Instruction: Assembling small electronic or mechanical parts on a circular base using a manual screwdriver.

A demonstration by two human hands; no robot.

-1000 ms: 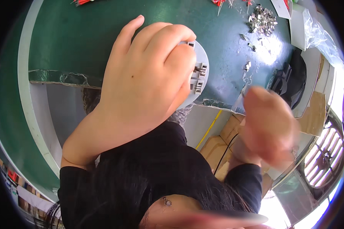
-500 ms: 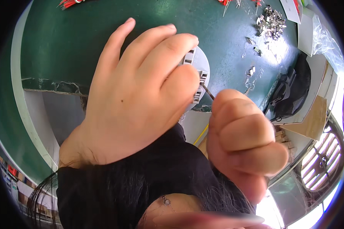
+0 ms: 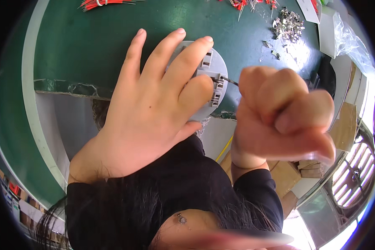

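Observation:
A round light-grey plastic part (image 3: 220, 62) with raised, slotted blocks lies near the front edge of the table. My left hand (image 3: 154, 96) covers its left side, steadying it. The index finger bends down against the blocks, the thumb sits at the near edge, and the other fingers spread over the far side. To the right, my right hand (image 3: 283, 110) is closed in a fist, slightly blurred. From it a thin, dark, twisted-looking strand (image 3: 230, 81) runs to a slotted block on the part's right side. Whether it is a wire or a rod I cannot tell.
A pile of small metal clips (image 3: 288, 26) lies on the green table (image 3: 79, 50) at the far right. Bundled red wires (image 3: 98, 4) are at the far left, more red leads (image 3: 239, 4) at the back. Boxes and clear plastic film (image 3: 348, 37) stand along the right.
My right fist has moved up and to the right, turning over, with the dark strand still between it and the part. My left hand stays on the part, its fingers slightly more spread.

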